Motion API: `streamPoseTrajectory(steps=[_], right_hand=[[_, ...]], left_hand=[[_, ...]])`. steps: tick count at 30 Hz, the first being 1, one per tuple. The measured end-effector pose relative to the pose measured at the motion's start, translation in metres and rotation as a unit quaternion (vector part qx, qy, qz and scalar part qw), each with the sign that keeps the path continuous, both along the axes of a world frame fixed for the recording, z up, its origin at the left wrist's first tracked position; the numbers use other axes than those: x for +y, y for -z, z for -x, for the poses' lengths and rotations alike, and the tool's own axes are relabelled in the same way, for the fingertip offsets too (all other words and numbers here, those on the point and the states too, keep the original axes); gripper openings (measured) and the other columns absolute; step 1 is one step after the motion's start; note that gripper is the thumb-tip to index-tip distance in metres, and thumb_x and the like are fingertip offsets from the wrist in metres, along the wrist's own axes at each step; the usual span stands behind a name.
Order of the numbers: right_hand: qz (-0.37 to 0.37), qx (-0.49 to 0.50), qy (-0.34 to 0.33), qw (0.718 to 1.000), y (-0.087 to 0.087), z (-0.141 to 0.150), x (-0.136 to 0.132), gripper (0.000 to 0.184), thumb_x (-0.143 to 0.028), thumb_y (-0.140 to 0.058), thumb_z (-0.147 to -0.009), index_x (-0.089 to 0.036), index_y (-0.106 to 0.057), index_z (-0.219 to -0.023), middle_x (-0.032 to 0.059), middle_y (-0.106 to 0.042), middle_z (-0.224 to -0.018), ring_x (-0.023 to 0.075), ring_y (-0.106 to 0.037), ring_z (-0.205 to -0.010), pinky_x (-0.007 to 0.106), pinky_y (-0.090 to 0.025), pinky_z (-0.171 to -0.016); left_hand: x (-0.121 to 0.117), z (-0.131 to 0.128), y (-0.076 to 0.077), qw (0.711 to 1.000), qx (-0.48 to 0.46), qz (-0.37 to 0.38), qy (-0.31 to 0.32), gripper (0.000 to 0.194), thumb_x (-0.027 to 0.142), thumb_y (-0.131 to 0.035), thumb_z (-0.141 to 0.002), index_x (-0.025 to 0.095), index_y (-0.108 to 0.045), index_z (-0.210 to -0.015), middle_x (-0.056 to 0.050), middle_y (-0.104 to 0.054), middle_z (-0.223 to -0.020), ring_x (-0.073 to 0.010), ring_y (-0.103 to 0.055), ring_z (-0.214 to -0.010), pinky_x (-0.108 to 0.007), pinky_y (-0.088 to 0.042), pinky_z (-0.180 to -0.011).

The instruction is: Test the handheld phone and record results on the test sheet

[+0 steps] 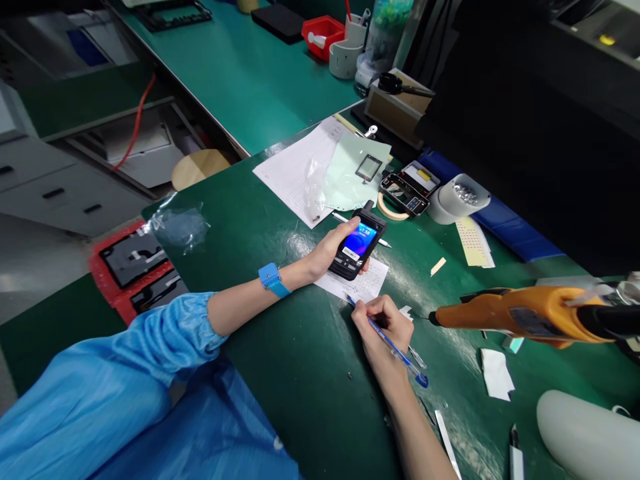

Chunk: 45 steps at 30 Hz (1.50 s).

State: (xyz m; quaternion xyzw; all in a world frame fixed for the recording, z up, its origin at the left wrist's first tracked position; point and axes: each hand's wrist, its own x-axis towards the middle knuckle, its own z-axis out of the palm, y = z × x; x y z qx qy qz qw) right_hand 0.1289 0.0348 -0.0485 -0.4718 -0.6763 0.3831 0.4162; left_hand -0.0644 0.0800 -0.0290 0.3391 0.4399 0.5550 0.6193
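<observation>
While a green workbench (310, 373) spreads across the frame, an orange power tool (520, 313) juts in at right. At center, a person's left hand (327, 253) and, just below it, right hand (383, 327) sit near a written-on paper slip (374, 279); the left is clasped around a black handset (359, 243), screen lit, the right pinches a blue pen (395, 349), tip toward the slip.

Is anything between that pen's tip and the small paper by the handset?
Nothing visible stands between the pen in the right hand and the small paper; the handset in the left hand hides the paper's far part.
</observation>
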Motion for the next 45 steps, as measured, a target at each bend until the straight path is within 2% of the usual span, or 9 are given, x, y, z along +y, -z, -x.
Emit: streamPoseTrajectory(steps=[5,9,12,20,28,35,45], right_hand=[[0.015,0.021,0.006,1.0,0.003,-0.005,0.007,0.039,-0.036,-0.076,-0.093,-0.027,-0.046,-0.069,-0.0071,-0.052,-0.063,0.0104,-0.041,-0.053,0.027,-0.031,-0.052],[0.029,0.037,0.024,0.999,0.002,0.0,0.002,0.039,-0.036,-0.075,-0.095,-0.026,-0.047,-0.07,-0.0075,-0.05,-0.064,0.0101,-0.04,-0.055,0.027,-0.034,-0.055],[0.03,0.033,0.013,0.999,0.0,0.003,-0.001,0.038,-0.035,-0.075,-0.095,-0.026,-0.048,-0.07,-0.0081,-0.048,-0.065,0.0098,-0.039,-0.056,0.027,-0.034,-0.058],[0.044,0.033,0.027,0.998,-0.001,0.002,0.0,0.038,-0.037,-0.075,-0.095,-0.025,-0.049,-0.07,-0.0078,-0.049,-0.065,0.0093,-0.039,-0.056,0.025,-0.034,-0.056],[0.054,0.04,0.019,0.998,-0.001,0.0,0.001,0.039,-0.036,-0.077,-0.095,-0.026,-0.049,-0.07,-0.007,-0.049,-0.065,0.0104,-0.041,-0.057,0.026,-0.034,-0.055],[0.06,0.034,-0.02,0.997,0.006,-0.007,0.008,0.041,-0.039,-0.076,-0.095,-0.025,-0.048,-0.069,-0.0073,-0.052,-0.063,0.0083,-0.039,-0.051,0.025,-0.029,-0.049],[0.055,0.019,0.009,0.998,-0.003,-0.002,0.002,0.038,-0.037,-0.076,-0.099,-0.025,-0.05,-0.072,-0.0066,-0.054,-0.065,0.0099,-0.043,-0.056,0.025,-0.037,-0.056]], left_hand=[[0.001,-0.001,-0.005,1.0,-0.018,0.013,-0.009,0.081,0.097,-0.067,-0.082,0.017,-0.072,-0.068,-0.01,-0.074,-0.062,-0.0168,-0.068,-0.053,-0.026,-0.055,-0.052],[0.002,-0.001,-0.004,1.0,-0.009,0.011,-0.005,0.082,0.097,-0.063,-0.086,0.017,-0.071,-0.067,-0.011,-0.074,-0.062,-0.0165,-0.068,-0.053,-0.026,-0.054,-0.053],[0.003,-0.001,-0.003,1.0,-0.007,0.009,-0.006,0.082,0.097,-0.059,-0.089,0.017,-0.071,-0.07,-0.011,-0.075,-0.064,-0.017,-0.068,-0.054,-0.026,-0.055,-0.053],[0.004,-0.001,-0.001,0.999,-0.035,0.024,-0.01,0.082,0.097,-0.062,-0.089,0.016,-0.073,-0.074,-0.01,-0.074,-0.064,-0.0178,-0.069,-0.053,-0.027,-0.055,-0.051],[0.004,-0.002,0.003,1.0,-0.024,-0.002,-0.02,0.081,0.096,-0.062,-0.089,0.018,-0.072,-0.072,-0.01,-0.075,-0.065,-0.0178,-0.068,-0.054,-0.027,-0.057,-0.053],[0.007,-0.001,0.007,0.999,0.017,-0.034,-0.003,0.086,0.095,-0.054,-0.094,0.016,-0.073,-0.07,-0.012,-0.074,-0.068,-0.0173,-0.068,-0.058,-0.026,-0.055,-0.055],[0.01,0.003,0.005,0.998,0.015,-0.037,0.044,0.087,0.097,-0.057,-0.091,0.014,-0.074,-0.071,-0.012,-0.074,-0.07,-0.0154,-0.065,-0.055,-0.027,-0.054,-0.055]])
